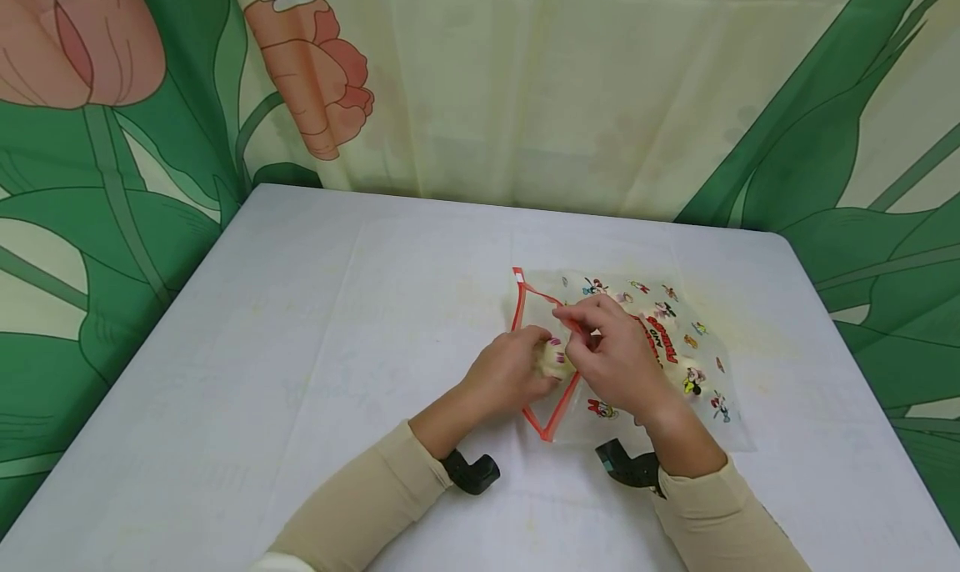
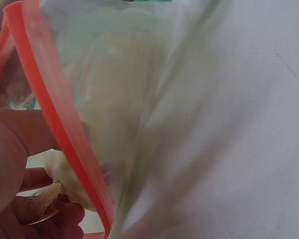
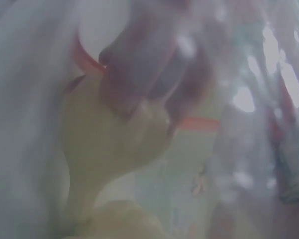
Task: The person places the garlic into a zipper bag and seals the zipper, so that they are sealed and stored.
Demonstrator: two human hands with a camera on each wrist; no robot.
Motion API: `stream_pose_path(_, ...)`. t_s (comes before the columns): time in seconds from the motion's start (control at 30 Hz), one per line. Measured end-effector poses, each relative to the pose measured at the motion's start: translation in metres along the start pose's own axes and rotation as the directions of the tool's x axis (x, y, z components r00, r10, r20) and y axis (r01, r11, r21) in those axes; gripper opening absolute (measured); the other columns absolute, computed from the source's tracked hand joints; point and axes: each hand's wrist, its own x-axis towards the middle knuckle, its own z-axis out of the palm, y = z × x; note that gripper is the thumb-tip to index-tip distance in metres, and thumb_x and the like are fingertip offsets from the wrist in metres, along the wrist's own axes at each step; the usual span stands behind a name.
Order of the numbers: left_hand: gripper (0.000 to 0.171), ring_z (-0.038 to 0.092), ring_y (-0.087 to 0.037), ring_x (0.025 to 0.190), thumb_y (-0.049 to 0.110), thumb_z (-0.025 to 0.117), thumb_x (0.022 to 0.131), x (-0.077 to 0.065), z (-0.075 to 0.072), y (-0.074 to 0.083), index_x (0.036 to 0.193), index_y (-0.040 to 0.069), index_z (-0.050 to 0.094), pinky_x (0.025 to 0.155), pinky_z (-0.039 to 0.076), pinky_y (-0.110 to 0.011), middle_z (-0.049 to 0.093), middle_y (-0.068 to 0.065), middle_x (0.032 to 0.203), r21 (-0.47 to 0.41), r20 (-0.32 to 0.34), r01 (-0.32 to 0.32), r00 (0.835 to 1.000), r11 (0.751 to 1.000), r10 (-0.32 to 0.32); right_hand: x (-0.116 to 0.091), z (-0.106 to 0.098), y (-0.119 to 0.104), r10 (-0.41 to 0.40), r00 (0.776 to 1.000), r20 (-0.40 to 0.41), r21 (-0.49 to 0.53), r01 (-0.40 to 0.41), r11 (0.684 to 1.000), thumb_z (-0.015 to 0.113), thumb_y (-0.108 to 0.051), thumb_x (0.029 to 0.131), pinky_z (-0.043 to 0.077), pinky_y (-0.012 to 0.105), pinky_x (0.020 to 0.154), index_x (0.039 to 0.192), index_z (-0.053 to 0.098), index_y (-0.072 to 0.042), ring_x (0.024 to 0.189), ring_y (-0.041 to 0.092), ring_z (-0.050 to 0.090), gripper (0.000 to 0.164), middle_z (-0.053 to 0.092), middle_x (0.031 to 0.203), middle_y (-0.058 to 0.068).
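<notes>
My left hand (image 1: pixel 506 372) grips a pale garlic bulb (image 1: pixel 553 357) with purple marks at the mouth of a clear zip bag (image 1: pixel 720 347). The roots of the bulb (image 2: pixel 72 181) poke out between the fingers in the left wrist view. My right hand (image 1: pixel 618 355) pinches the bag's red zip edge (image 1: pixel 558 409), which is spread apart. Through hazy plastic in the right wrist view, the left fingers (image 3: pixel 134 84) lie on the bulb (image 3: pixel 119 134), its stem pointing down. Small cartoon figures and red lettering (image 1: pixel 662 340) cover the bag.
Another pale rounded thing (image 3: pixel 122 221) shows beneath the stem in the right wrist view. The bag lies on a white-covered table (image 1: pixel 360 305). Behind stands a curtain (image 1: pixel 525 88) printed with leaves and flowers. Black wrist mounts (image 1: pixel 472 474) sit below the hands.
</notes>
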Motion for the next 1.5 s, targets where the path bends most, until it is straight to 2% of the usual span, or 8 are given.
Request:
stream_pose_path(0.23,0.053,0.057,-0.014,0.085,0.025,0.082,0.082,0.007,0.008,0.003,0.127,0.006,0.061,0.071,0.047,-0.024,0.067,-0.002,0.106,0.006,-0.008,0.004,1.000,1.000,-0.004,0.000,0.000,0.000,-0.004,1.000,-0.005,-0.003,0.004,1.000,0.053,0.011,0.086,0.042,0.022,0.061,0.110,0.074,0.000,0.071,0.014,0.050,0.034,0.059,0.096,0.004)
stream_pose_path(0.63,0.051,0.056,-0.014,0.083,0.026,0.079,0.086,0.016,0.015,0.007,0.127,0.004,0.059,0.070,0.047,-0.024,0.065,-0.003,0.104,-0.063,-0.005,0.047,0.999,0.997,-0.047,0.000,0.000,0.000,-0.012,1.000,-0.011,-0.011,0.012,1.000,0.056,0.009,0.087,0.042,0.024,0.059,0.110,0.073,0.001,0.070,0.015,0.049,0.030,0.058,0.096,0.002)
stream_pose_path(0.83,0.046,0.054,-0.012,0.078,0.022,0.078,0.086,0.021,0.017,0.007,0.124,0.003,0.058,0.064,0.044,-0.022,0.062,0.001,0.095,-0.114,0.007,0.055,0.999,0.992,-0.054,0.000,0.000,-0.001,-0.005,1.000,-0.008,-0.015,0.005,1.000,0.055,0.009,0.087,0.042,0.024,0.059,0.111,0.073,0.002,0.071,0.015,0.049,0.030,0.058,0.096,0.003)
stream_pose_path(1.1,0.035,0.053,-0.015,0.074,0.012,0.073,0.087,0.026,0.020,0.011,0.117,0.001,0.058,0.057,0.042,-0.022,0.066,-0.006,0.098,-0.147,-0.007,0.066,0.998,0.987,-0.068,0.001,0.001,-0.002,0.011,1.000,-0.010,-0.015,-0.011,1.000,0.058,0.008,0.089,0.043,0.021,0.063,0.111,0.073,0.002,0.075,0.016,0.051,0.027,0.059,0.097,0.003)
stream_pose_path(1.27,0.038,0.058,-0.014,0.082,0.013,0.070,0.091,0.029,0.023,0.011,0.125,0.003,0.058,0.064,0.048,-0.021,0.067,-0.006,0.108,-0.216,0.004,0.115,0.993,0.970,-0.117,0.001,0.000,-0.002,0.035,0.999,0.002,-0.014,-0.035,0.999,0.056,0.007,0.089,0.044,0.022,0.064,0.113,0.072,0.003,0.076,0.017,0.051,0.029,0.058,0.097,0.004)
stream_pose_path(1.5,0.035,0.058,-0.012,0.080,0.015,0.073,0.090,0.031,0.027,0.009,0.121,0.003,0.062,0.066,0.049,-0.020,0.063,-0.005,0.106,-0.272,0.008,0.148,0.988,0.951,-0.152,0.001,0.000,-0.003,0.061,0.998,0.019,-0.020,-0.061,0.998,0.054,0.006,0.089,0.044,0.024,0.063,0.115,0.072,0.002,0.076,0.017,0.052,0.032,0.058,0.099,0.004)
